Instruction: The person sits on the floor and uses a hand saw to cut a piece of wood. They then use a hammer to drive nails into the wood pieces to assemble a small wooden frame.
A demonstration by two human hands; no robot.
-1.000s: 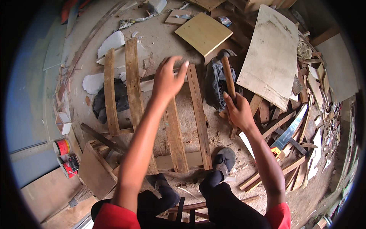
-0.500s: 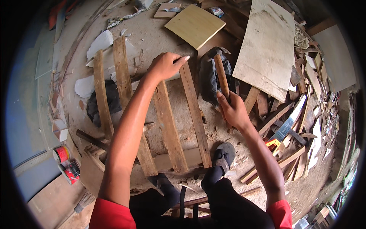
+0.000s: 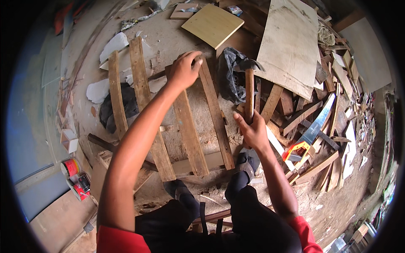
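My left hand (image 3: pixel 185 69) is closed at the far end of the rightmost wooden slat (image 3: pixel 215 111), fingers curled together; whatever they pinch is hidden. That slat lies in a row with several others, among them a second slat (image 3: pixel 190 135) beneath my left wrist and two more farther left, one of them partly covered by my forearm. In my right hand (image 3: pixel 256 133) is a hammer (image 3: pixel 249 88), gripped by its wooden handle. Its dark head points away from me, to the right of the slats and apart from them.
Right of me, a handsaw (image 3: pixel 314 124) with a yellow-orange handle lies on a heap of scrap wood (image 3: pixel 295 114). Beyond are a large pale board (image 3: pixel 289 46), a black plastic bag (image 3: pixel 232 71) and a square yellowish panel (image 3: pixel 213 25). Red cans (image 3: pixel 72 167) stand at left.
The hammer has swung more upright and its head now shows clearly. My left hand has shifted slightly left and up, its thumb now tucked from sight. The whole view has shifted a little.
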